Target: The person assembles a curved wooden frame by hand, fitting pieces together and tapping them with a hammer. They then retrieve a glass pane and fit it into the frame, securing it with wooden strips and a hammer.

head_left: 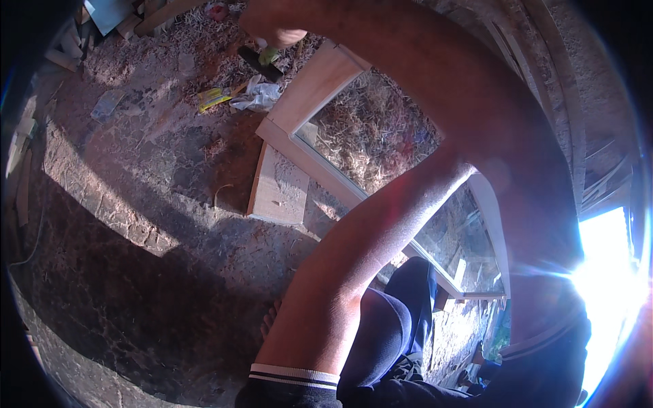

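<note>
My right hand (272,26) reaches to the top of the view with its fingers curled shut. A yellow-green tool part (269,54) pokes out just under the fist, above a dark bar-shaped tool (259,64). Both sit at the far corner of a pale wooden window frame (314,85) with glass, which lies flat on the ground. My left arm (367,238) rises from the lower edge and crosses over the frame. My left hand is hidden behind my right arm.
A short wooden board (279,190) lies against the frame's left side. A yellow object (214,97), a crumpled white sheet (257,95) and a clear plastic bag (107,103) lie on the sawdust-covered ground. Wood offcuts (158,13) are piled at the top left. Strong sun glare (605,285) fills the right.
</note>
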{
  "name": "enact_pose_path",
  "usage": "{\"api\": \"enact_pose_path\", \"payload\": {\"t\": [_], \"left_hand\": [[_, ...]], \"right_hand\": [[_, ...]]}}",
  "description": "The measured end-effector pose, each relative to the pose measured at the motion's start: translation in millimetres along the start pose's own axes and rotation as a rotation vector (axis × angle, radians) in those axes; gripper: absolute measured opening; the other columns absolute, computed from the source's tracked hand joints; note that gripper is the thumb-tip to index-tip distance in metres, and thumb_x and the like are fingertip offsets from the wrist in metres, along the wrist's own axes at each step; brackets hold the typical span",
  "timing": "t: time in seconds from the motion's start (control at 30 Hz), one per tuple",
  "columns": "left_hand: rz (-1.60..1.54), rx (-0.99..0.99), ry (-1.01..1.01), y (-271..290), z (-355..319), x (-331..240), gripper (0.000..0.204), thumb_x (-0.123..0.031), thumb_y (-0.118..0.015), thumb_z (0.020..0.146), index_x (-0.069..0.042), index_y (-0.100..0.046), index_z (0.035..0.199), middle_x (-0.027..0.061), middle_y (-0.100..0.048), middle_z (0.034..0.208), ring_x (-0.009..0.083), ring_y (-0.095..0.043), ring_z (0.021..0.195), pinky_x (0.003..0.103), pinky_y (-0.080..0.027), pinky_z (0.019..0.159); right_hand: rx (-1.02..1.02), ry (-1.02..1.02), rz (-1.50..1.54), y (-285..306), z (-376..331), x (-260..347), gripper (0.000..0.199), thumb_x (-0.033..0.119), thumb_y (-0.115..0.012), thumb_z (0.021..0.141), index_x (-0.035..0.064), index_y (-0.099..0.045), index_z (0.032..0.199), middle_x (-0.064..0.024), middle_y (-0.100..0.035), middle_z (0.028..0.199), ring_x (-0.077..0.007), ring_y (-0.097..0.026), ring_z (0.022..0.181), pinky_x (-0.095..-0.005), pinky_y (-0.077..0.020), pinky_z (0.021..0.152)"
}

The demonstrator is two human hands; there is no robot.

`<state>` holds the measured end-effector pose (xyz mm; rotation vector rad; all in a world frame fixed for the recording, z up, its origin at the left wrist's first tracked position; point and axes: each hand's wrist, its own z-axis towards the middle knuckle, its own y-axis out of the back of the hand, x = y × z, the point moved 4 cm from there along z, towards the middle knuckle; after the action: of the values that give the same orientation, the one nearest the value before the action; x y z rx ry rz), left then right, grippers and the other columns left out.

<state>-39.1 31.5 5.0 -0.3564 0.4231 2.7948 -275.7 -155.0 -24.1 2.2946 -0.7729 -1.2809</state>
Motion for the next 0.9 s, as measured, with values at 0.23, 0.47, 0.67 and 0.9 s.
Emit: {"api": "enact_pose_path", "payload": {"t": [0.23,0.47,0.67,0.9], "left_hand": [[-0.050,0.123,0.025,-5,7,2,0.037,-0.042,-0.065,0.091,-0.016,-0.072,0.117,0.0039,-0.072,0.109,0.0236,-0.070,0.096,0.041,-0.059,0.081],[-0.119,-0.165,0.009,-1,8,6,0.031,-0.038,-0.064,0.091,-0.014,-0.075,0.106,0.0047,-0.073,0.103,0.0240,-0.071,0.088,0.040,-0.058,0.079],[0.059,-0.184,0.005,13,2,4,0.038,-0.052,-0.059,0.094,-0.019,-0.077,0.102,0.0036,-0.076,0.095,0.0189,-0.072,0.086,0.042,-0.056,0.084],[0.184,-0.054,-0.157,35,-1,-6,0.057,-0.055,-0.056,0.097,-0.020,-0.066,0.053,-0.0021,-0.060,0.047,0.0184,-0.064,0.049,0.041,-0.053,0.073]], "right_hand": [[-0.145,-0.028,-0.043,25,-38,-39,0.031,0.016,-0.066,0.096,0.0093,-0.068,0.126,-0.0144,-0.071,0.121,-0.0265,-0.069,0.110,-0.0424,-0.0589,0.087],[-0.274,-0.095,-0.006,23,-79,-60,0.036,0.016,-0.063,0.098,0.0114,-0.062,0.134,-0.0143,-0.068,0.127,-0.0257,-0.068,0.109,-0.0417,-0.0581,0.088],[-0.410,-0.197,0.089,10,-127,-75,0.041,0.015,-0.061,0.100,0.0133,-0.057,0.141,-0.0142,-0.065,0.131,-0.0250,-0.066,0.108,-0.0411,-0.0574,0.089],[-0.602,-0.402,0.310,-33,-207,-98,0.047,0.015,-0.059,0.102,0.0154,-0.052,0.148,-0.0141,-0.062,0.137,-0.0241,-0.065,0.107,-0.0405,-0.0566,0.090]]}}
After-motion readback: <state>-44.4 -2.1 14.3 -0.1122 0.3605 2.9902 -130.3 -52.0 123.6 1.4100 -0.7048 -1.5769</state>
